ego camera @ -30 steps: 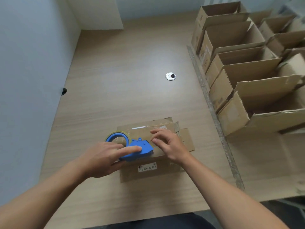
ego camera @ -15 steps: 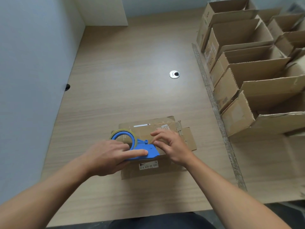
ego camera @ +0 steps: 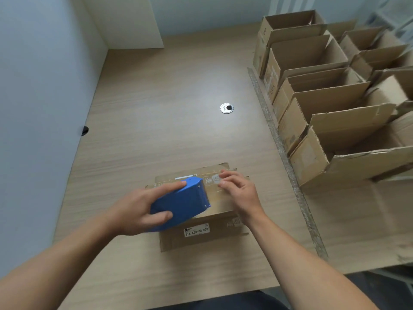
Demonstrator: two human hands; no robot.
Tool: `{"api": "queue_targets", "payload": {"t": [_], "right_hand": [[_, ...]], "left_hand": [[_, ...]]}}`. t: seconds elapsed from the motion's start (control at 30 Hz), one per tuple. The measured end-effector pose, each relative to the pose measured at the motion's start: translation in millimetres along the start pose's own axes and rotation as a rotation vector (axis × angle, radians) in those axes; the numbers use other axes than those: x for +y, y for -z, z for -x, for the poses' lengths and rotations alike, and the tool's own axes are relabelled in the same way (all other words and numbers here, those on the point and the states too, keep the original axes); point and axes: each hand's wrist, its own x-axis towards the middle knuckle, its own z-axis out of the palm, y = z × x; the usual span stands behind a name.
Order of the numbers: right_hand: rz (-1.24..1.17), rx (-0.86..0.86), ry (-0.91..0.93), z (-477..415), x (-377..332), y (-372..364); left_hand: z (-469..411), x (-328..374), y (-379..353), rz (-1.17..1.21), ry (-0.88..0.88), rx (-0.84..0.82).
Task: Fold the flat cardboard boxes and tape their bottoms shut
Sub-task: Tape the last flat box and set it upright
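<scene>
The left hand grips the blue tape dispenser atop the cardboard box near the worktop's front edge. The right hand, fingers loosely bent, presses its fingertips on the box top. Beyond, the worktop runs to the wall, and open boxes line its right edge.

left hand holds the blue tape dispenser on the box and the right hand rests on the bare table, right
Not quite: in the head view the right hand rests on the box, not the table. The left hand does hold the blue tape dispenser on the box.
</scene>
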Motion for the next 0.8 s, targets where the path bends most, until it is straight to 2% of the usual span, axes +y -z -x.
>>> {"api": "queue_targets", "payload": {"t": [0.13,0.2,0.3,0.5,0.63,0.7,0.8], "right_hand": [[-0.076,0.118,-0.059,-4,1,8],[-0.131,0.171,-0.082,-3,3,4],[-0.153,0.287,-0.090,1,4,3],[0.016,0.541,-0.118,10,2,17],[0.001,0.685,-0.162,12,1,41],[-0.056,0.708,-0.232,12,4,57],[-0.195,0.597,-0.347,11,2,73]], "left_hand": [[-6,-1,16,0.173,0.170,-0.114],[-19,4,17,0.182,0.206,-0.164],[-36,14,16,0.133,0.222,-0.227],[-52,30,11,0.137,0.244,-0.293],[-65,34,4,0.086,0.238,-0.333],[-71,34,4,0.067,0.253,-0.341],[-78,37,8,0.051,0.265,-0.352]]}}
